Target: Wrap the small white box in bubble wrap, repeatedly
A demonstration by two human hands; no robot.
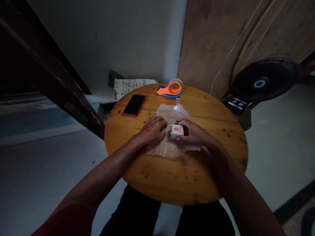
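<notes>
Small white cardboard box with a red printed label (pixel 177 131) sits directly under the fingertips of the right hand (pixel 194 132), just inside that hand, between it and the left hand (pixel 153 129). Box rests on a crumpled sheet of clear bubble wrap (pixel 169 147) spread on the round wooden table (pixel 187 177).

Right hand: fingers curled around the box, thumb on the near side, other fingers over the far and top edge, closed on it. Box looks level, label face up and toward the camera. Whether the box is lifted off the wrap or still resting on it cannot be told.

Left hand: just left of the box, palm down, fingers bent and pressed together onto the bubble wrap, knuckles raised. It touches the wrap; whether the fingertips pinch a fold of it cannot be told. It is close to the box, contact with the box unclear.

Bubble wrap extends beyond both hands, a flap reaching away from the fingers toward the far edge of the table.

Past the hands, well apart: an orange and blue plastic tape dispenser with a roll of clear tape (pixel 172 89), straight ahead of the right hand. Ahead and left of the left hand, a black smartphone with a red rim (pixel 134 105), lying flat, screen dark.

Off the table to the right of the right hand, a black floor fan (pixel 263 82).
</notes>
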